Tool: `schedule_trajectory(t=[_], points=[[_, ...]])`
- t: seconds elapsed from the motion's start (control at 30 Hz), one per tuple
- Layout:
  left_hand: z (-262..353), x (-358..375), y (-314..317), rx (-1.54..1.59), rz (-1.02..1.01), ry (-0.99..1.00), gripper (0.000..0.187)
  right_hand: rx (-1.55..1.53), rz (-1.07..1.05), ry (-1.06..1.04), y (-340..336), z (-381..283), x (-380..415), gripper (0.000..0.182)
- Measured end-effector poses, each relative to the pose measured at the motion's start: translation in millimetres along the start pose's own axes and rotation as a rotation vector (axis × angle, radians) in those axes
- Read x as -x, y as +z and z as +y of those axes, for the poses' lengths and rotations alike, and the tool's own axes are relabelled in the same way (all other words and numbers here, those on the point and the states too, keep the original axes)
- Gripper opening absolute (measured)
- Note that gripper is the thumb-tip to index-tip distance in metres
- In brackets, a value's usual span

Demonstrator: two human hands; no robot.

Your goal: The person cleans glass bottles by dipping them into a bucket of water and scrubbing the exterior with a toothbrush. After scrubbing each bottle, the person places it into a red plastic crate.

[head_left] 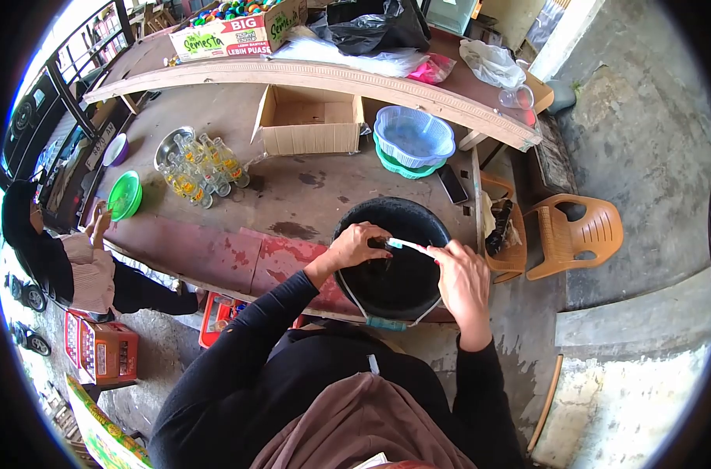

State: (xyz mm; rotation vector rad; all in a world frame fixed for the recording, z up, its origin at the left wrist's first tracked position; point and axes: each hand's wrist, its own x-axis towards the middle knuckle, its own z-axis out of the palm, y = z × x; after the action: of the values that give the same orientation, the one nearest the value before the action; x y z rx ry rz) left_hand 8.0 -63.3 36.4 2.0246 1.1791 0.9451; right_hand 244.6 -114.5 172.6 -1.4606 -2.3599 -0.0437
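Note:
Over a black bucket (394, 293) at the table's front edge, my right hand (462, 283) grips a toothbrush (412, 246) with a white and pink handle. Its bristle end points left, at my left hand (358, 245). The left fingers are curled round a small dark object, possibly a glass bottle, that is too unclear to name. Both hands are above the bucket's opening. The bucket's wire handle with a teal grip (387, 323) hangs toward me.
Glass bottles (203, 170) lie left of centre, near an open cardboard box (312, 137). Stacked baskets (415, 134) and a phone (452, 184) are behind the bucket. Another person (66, 262) stands left by a green bowl (126, 195). Plastic chairs (576, 238) are right.

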Motion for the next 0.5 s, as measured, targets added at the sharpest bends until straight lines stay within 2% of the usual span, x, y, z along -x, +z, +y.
schedule_trajectory(t=[0.03,0.1,0.13,0.2,0.33,0.4,0.5], points=[[-2.2,-0.1,2.2,-0.018,0.002,0.059,0.040,0.004,-0.007,-0.074,-3.7,-0.4,-6.0,0.019],[-2.1,1.6,2.3,-0.034,-0.031,0.056,0.040,0.035,-0.007,-0.213,-7.8,-5.0,-19.5,0.014],[-1.0,2.5,1.5,-0.053,-0.062,0.054,0.041,0.035,-0.012,-0.214,-6.0,-5.5,-25.6,0.014],[0.6,4.5,1.0,-0.087,-0.103,0.025,0.042,0.000,-0.091,-0.351,0.8,-5.0,-37.7,0.011],[2.5,4.4,-0.9,-0.159,-0.190,-0.022,0.046,-0.076,-0.223,-0.407,1.3,-6.8,-70.4,0.004],[3.3,4.8,-0.6,-0.146,-0.175,-0.002,0.046,-0.054,-0.254,-0.415,3.0,-12.0,-85.2,0.006],[10.5,3.8,-6.2,-0.080,-0.165,-0.009,0.045,-0.330,-0.680,-0.117,6.9,-24.6,-109.1,0.013]])
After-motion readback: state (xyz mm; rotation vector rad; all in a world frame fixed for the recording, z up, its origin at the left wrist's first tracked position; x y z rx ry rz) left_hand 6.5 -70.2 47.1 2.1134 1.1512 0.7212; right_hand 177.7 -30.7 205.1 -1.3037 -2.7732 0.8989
